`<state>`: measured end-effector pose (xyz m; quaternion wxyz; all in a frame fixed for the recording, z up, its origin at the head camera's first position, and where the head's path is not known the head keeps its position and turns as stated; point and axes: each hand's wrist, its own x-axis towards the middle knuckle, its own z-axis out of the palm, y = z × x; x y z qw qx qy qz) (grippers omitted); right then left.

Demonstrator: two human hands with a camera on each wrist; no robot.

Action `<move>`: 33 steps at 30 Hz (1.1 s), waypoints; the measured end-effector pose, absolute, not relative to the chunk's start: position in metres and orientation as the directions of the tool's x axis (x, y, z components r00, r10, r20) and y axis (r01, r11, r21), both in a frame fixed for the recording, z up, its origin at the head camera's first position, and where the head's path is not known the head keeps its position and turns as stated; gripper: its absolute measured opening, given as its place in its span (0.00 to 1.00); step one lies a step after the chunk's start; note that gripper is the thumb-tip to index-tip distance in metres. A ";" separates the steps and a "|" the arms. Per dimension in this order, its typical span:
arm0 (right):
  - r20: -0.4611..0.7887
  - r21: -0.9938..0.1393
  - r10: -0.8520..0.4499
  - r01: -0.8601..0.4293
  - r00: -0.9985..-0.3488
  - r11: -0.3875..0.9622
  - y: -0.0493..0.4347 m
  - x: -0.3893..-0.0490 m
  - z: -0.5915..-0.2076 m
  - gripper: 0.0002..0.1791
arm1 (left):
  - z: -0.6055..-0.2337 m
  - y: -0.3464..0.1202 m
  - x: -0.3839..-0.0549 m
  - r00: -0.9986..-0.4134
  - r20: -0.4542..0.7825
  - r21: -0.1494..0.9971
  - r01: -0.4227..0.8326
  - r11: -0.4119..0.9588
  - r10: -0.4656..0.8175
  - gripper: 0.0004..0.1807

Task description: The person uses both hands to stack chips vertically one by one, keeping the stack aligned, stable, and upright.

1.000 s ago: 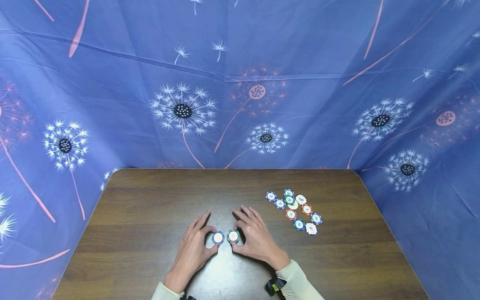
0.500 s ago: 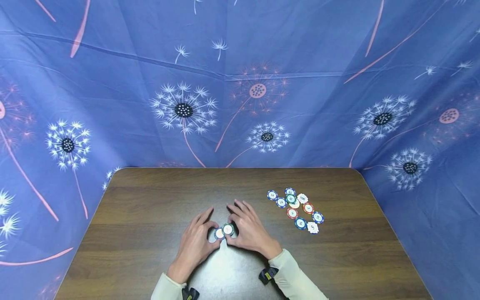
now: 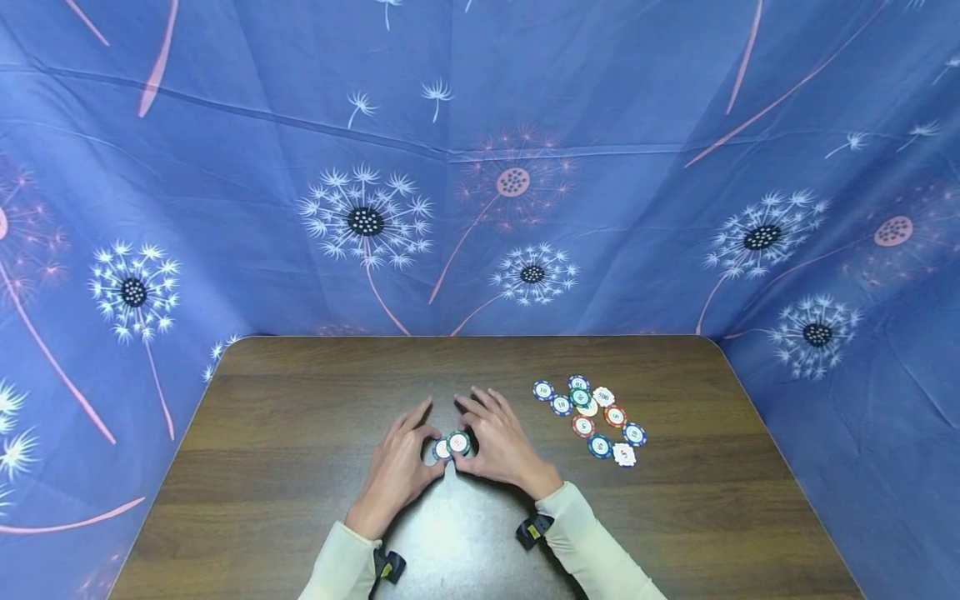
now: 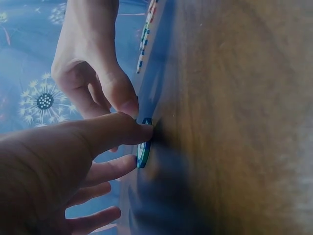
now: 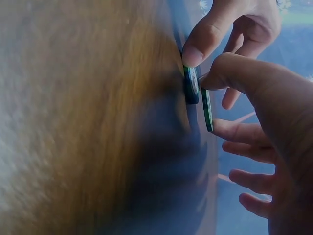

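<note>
My left hand (image 3: 405, 454) pinches a blue-edged poker chip (image 3: 440, 450) by its rim, between thumb and index finger, low over the wooden table. From the other side my right hand (image 3: 495, 442) pinches a green-edged poker chip (image 3: 458, 443) the same way. In the head view the green chip partly covers the blue one. The right wrist view shows the green chip (image 5: 207, 110) raised above the thicker-looking blue chip (image 5: 191, 85), which sits close to the tabletop. The other fingers of both hands are extended away from the chips.
Several loose poker chips (image 3: 599, 447) lie in a cluster at the right of the table (image 3: 315, 375), with blue, red, green and white rims, some overlapping. A blue dandelion-patterned cloth (image 3: 630, 250) hangs behind the table and along its sides.
The chips stood apart side by side; my right hand has brought the green chip left, over the blue one's edge. Both hands have moved slightly toward the table's far side.
</note>
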<state>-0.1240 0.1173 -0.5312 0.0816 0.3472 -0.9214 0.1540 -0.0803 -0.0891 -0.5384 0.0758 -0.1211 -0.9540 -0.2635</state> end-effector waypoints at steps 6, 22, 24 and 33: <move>0.241 -0.249 -0.602 -0.648 -0.761 0.720 0.120 -0.131 -0.531 0.19 | -0.538 -0.086 -0.090 -0.958 0.203 0.492 0.277 0.825 0.201 0.19; 0.252 -0.235 -0.605 -0.654 -0.755 0.719 0.117 -0.143 -0.533 0.19 | -0.536 -0.081 -0.105 -0.970 0.162 0.503 0.239 0.831 0.181 0.21; 0.248 -0.230 -0.605 -0.653 -0.756 0.722 0.117 -0.143 -0.533 0.19 | -0.537 -0.080 -0.105 -0.969 0.169 0.499 0.241 0.832 0.179 0.21; 0.253 -0.339 -0.566 -0.620 -0.784 0.707 0.122 -0.140 -0.533 0.18 | -0.537 -0.080 -0.102 -0.965 0.200 0.497 0.247 0.832 0.167 0.20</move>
